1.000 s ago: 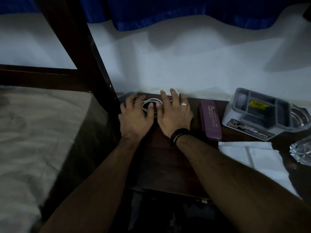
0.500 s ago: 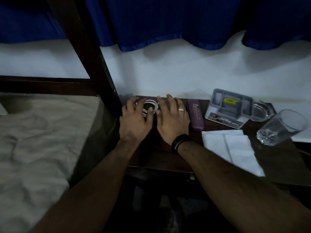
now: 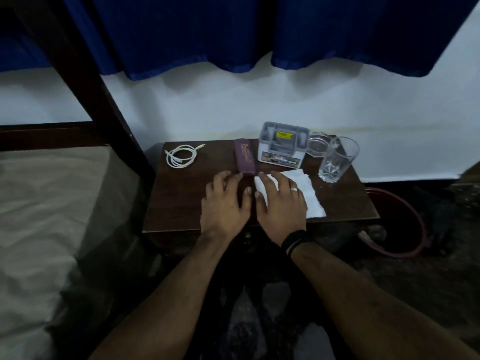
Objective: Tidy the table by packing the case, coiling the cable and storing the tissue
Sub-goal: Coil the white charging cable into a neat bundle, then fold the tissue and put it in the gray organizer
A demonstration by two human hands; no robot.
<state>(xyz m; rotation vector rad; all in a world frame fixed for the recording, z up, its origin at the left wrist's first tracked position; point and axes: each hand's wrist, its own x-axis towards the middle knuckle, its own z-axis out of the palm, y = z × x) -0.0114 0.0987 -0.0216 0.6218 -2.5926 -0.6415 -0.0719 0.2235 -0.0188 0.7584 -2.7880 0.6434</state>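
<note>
**Head view: tissue under the right hand, cable and case already placed**

Head view finding, largest item first. The table (image 3: 181, 203) is a dark wooden top beside a bed (image 3: 39, 203), with a wall and blue curtain (image 3: 233, 35) behind it.

The tissue (image 3: 309, 196) lies flat on the right half of the table, near the front edge. Its long axis runs from far-left to near-right. The right hand (image 3: 281, 203) rests on its left part, fingers spread and nearly straight, gripping nothing. The left hand (image 3: 224, 203) lies flat on bare wood just left of the tissue, fingers relaxed, also holding nothing. The right hand is plainly the nearer to the tissue; the left is just beside its edge.

Behind the tissue stands a grey organiser (image 3: 283, 145) with open compartments, near the wall. In my judgement this is the likely store for the tissue, lying straight ahead and slightly right of the right hand.

The case (image 3: 244, 155) lies closed, long axis front to back, its near end just beyond the left hand's fingertips. The cable (image 3: 181, 155) sits coiled at the far-left corner, well apart from both hands. A glass (image 3: 337, 159) stands right of the organiser.

Limits: lighting is dim. The organiser's contents cannot be made out. The tissue beneath the right palm is hidden, so its folds there are unknown.
</note>
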